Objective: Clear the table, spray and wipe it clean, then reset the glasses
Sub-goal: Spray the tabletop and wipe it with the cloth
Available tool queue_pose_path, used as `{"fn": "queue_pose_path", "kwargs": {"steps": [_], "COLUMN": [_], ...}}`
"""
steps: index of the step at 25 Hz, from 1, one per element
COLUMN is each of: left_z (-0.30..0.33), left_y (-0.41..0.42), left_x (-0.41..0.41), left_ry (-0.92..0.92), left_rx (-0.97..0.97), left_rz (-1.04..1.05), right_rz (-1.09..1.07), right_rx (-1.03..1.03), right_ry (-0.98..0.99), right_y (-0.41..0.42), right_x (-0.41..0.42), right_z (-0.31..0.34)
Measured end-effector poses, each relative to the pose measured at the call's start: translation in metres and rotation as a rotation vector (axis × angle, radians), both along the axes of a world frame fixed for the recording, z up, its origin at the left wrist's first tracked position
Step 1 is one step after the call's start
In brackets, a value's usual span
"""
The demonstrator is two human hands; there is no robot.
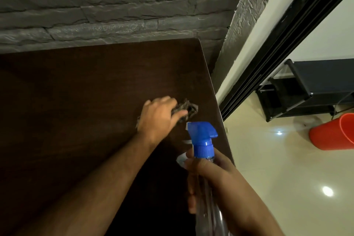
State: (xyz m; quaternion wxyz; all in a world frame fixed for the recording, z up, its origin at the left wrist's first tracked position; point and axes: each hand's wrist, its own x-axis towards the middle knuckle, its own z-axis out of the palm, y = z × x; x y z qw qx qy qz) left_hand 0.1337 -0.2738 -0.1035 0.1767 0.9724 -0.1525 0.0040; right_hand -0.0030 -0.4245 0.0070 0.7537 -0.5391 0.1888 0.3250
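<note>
While pressing a dark cloth [186, 109] on the table [76, 92], left hand [159, 119], hiding most of it. Right hand [212, 176] wrapped round bottle [204, 145]; base cut off below.

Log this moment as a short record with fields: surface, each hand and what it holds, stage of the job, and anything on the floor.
surface: dark wooden table, set against a grey stone-look wall
left hand: left hand presses a dark cloth onto the table near its right edge
right hand: right hand grips a clear spray bottle with a blue trigger head
stage: wiping; no glasses in view
floor: orange bucket on pale tiles, beside a black rack
</note>
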Motion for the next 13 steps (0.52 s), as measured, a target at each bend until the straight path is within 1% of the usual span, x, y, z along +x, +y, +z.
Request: {"fn": "queue_pose_path", "kwargs": {"steps": [1, 2, 3, 5, 6, 7, 9, 10, 12, 13], "left_z": [-0.001, -0.002, -0.004, -0.005, -0.004, -0.002, 0.001, 0.002, 0.005, 0.005], "left_y": [0.010, 0.024, 0.037, 0.047, 0.044, 0.036, 0.014, 0.007, 0.014, 0.025], "left_x": [-0.012, -0.016, -0.012, 0.016, 0.031, 0.040, 0.037, 0.023, -0.017, -0.031], "left_ry": [-0.019, -0.047, -0.069, -0.075, -0.049, -0.020, 0.012, 0.013, -0.006, -0.017], "left_rx": [-0.005, 0.011, 0.044, 0.087, 0.089, 0.086, 0.047, 0.027, 0.008, 0.001], "left_rz": [-0.040, -0.032, 0.031, 0.221, 0.305, 0.334, 0.258, 0.173, 0.032, 0.008], "right_rz": [0.002, 0.006, 0.010, 0.014, 0.019, 0.019, 0.013, 0.016, 0.025, 0.028], "right_rx": [0.000, -0.005, -0.010, -0.015, -0.018, -0.017, -0.008, -0.002, 0.007, 0.013], "right_ry": [-0.003, -0.008, -0.011, -0.021, -0.023, -0.024, -0.021, -0.022, -0.016, -0.011], "right_y": [-0.001, -0.003, -0.006, -0.011, -0.011, -0.010, -0.009, -0.008, -0.003, -0.002], "right_x": [0.000, -0.001, -0.002, -0.004, -0.005, -0.006, -0.008, -0.008, -0.009, -0.010], "right_z": [0.000, 0.001, 0.002, 0.003, 0.004, 0.004, 0.003, 0.002, 0.001, 0.000]}}
